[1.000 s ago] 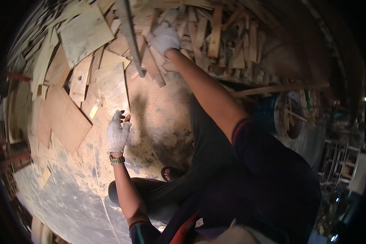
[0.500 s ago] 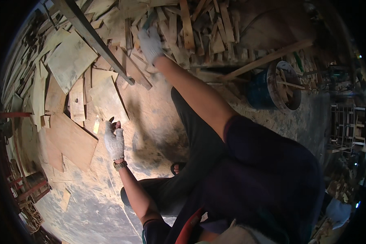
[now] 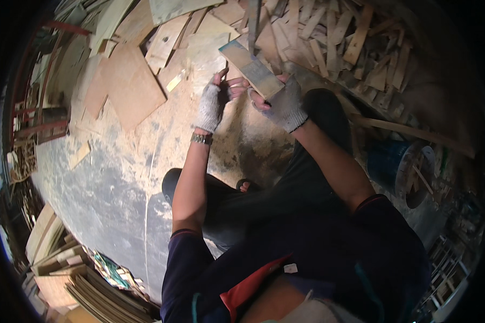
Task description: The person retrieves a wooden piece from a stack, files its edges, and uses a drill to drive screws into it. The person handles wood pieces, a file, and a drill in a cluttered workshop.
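A short flat piece of wooden board [image 3: 251, 69], pale with a greyish face and a blue far end, is gripped at its near end by my right hand [image 3: 287, 107]. It slants up and to the left, above the sawdust-covered floor. My left hand [image 3: 212, 106] is just left of the board, its fingers apart and holding nothing. Its fingertips come close to the board's near end; whether they touch it I cannot tell. Both hands wear whitish knitted gloves with bare fingertips, and a metal watch [image 3: 201, 139] is on my left wrist.
Thin plywood sheets [image 3: 132, 86] lie across the far left floor. Wood offcuts [image 3: 355, 43] are heaped at the far right. A blue bucket [image 3: 387, 161] holding wood strips stands right of my leg, beside a long wooden bar [image 3: 415, 132]. Stacked boards [image 3: 99, 296] sit at the lower left.
My right hand has come back from the offcut heap and now holds the piece of board in front of me. My left hand has moved toward it. The head view has shifted.
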{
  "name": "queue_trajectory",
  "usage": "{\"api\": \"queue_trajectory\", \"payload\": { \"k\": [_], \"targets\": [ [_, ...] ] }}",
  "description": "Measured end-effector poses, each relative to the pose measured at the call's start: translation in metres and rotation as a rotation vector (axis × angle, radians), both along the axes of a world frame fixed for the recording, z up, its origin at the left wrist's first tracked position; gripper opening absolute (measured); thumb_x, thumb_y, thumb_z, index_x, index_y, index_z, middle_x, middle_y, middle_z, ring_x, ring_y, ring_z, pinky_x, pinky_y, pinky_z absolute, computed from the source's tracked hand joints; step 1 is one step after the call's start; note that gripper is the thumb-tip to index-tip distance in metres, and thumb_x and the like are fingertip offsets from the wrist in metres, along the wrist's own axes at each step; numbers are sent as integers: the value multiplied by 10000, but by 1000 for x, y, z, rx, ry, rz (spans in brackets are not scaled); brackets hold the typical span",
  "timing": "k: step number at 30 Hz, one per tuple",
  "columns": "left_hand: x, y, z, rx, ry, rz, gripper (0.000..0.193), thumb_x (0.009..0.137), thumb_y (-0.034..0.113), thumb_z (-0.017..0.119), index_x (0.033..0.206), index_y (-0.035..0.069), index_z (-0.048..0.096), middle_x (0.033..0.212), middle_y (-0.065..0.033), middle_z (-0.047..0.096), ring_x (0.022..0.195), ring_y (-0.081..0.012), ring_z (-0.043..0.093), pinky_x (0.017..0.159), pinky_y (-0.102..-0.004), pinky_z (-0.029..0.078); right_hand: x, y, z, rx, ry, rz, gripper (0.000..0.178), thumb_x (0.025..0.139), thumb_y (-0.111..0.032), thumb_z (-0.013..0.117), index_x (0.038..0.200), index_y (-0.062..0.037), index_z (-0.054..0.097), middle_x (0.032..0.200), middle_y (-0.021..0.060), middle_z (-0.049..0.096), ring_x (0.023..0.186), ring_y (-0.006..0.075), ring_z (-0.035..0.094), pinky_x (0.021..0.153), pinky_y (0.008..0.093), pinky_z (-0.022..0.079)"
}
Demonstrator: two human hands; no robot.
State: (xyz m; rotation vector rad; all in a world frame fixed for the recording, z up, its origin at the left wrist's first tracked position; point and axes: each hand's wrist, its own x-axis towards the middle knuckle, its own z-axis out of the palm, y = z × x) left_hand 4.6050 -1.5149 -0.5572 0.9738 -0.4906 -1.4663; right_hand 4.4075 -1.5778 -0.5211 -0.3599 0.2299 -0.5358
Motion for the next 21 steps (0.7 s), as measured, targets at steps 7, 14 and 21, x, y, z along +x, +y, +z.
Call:
{"api": "queue_trajectory", "payload": {
  "k": [7,14,21],
  "targets": [
    [3,8,-36,154,322,-24,600,1070,484,462,1448,30,355,842,-122,621,806,-328,672,771,-485,575,14,8,-19,137,38,113,685,963,-422,342,1380,115,424,1047,178,587,738,193,593,543,263,478],
    [7,7,-71,274,280,42,495,1091,433,428,1356,18,466,954,-121,614,828,-315,654,779,-490,570,12,4,-28,287,52,139,567,992,-392,333,1295,31,559,980,145,625,721,219,584,558,289,471],
    [10,1,-71,224,128,233,451,990,153,580,1413,91,437,1186,-86,617,1072,-293,640,946,-475,540,15,7,-42,133,307,190,502,967,-378,424,1303,-28,554,1063,199,673,848,269,677,610,327,513]
  ]
}}
